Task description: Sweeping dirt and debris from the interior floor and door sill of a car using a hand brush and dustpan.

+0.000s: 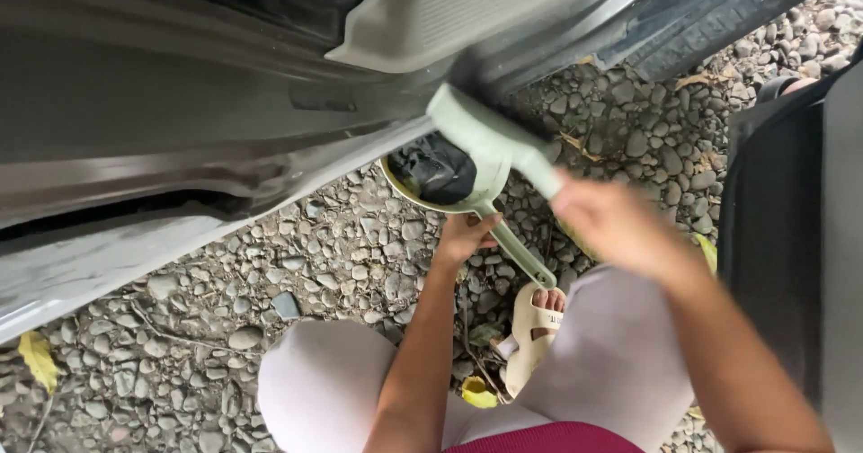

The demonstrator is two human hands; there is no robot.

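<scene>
My right hand (604, 222), blurred with motion, grips the handle of a pale green brush (490, 138) whose dark bristles press against the car's door sill (270, 161). My left hand (465, 237) holds the handle of a pale green dustpan (485, 203) just under the sill edge. Dark debris lies in the dustpan. I am crouched, my knees in light trousers below both hands.
A grey car floor mat (467, 13) lies inside the open doorway. The open car door (791, 228) stands at the right. Gravel (342, 246) with yellow leaves (38, 359) covers the ground. My sandalled foot (532, 327) rests on the stones.
</scene>
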